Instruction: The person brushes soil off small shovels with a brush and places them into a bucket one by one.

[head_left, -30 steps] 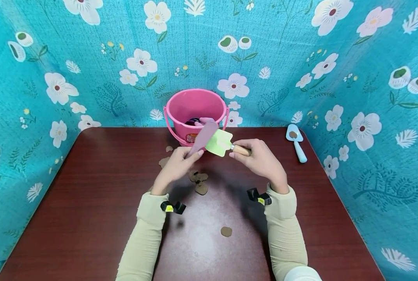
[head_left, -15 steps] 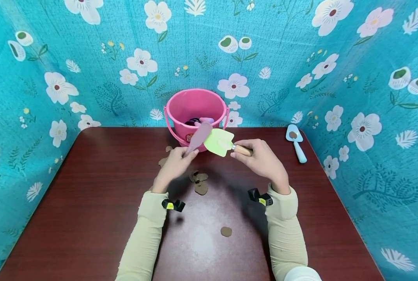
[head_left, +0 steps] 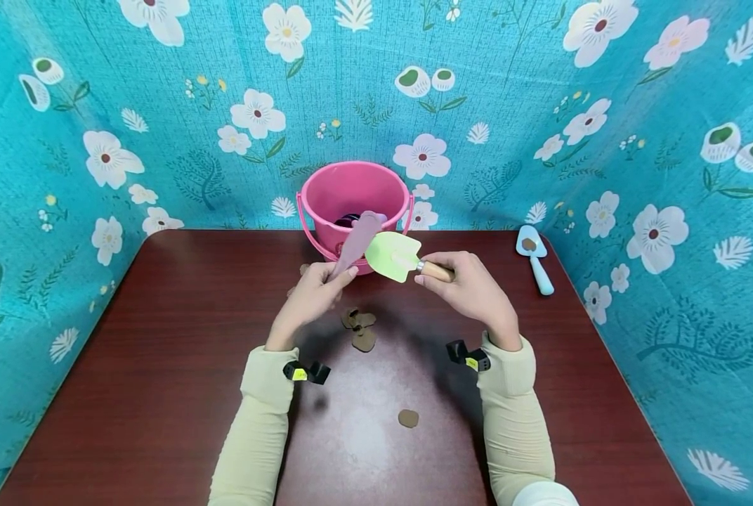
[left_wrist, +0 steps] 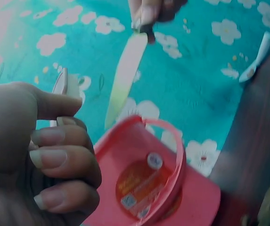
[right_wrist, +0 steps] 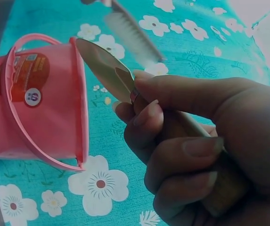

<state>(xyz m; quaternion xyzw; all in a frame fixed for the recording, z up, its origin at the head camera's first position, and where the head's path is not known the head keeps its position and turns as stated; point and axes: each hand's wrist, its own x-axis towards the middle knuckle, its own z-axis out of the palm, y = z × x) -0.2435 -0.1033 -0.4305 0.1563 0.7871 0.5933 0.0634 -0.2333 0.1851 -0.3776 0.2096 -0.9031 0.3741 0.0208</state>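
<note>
My left hand (head_left: 307,299) grips the handle of a mauve brush (head_left: 359,235); pale bristles show along its underside in the right wrist view, where the brush (right_wrist: 137,35) is blurred. The wooden handle of a light green trowel (head_left: 394,256) is held in my right hand (head_left: 471,288), fingers curled round it. Both tools hang in front of the pink bucket (head_left: 354,169), close together, the brush tip overlapping the bucket's rim from this angle. Dark and mauve items (head_left: 348,221) lie inside the bucket, partly hidden.
Brown clumps (head_left: 362,330) lie on the dark red table (head_left: 180,337) below the hands, and one brown piece (head_left: 408,419) sits nearer the front. A light blue trowel (head_left: 534,260) rests at the back right. Flowered cloth (head_left: 503,140) hangs behind the table.
The brush swings left and down, then back up slightly, beside the trowel. The left forearm has shifted a little left, while the right hand and trowel stay nearly still.
</note>
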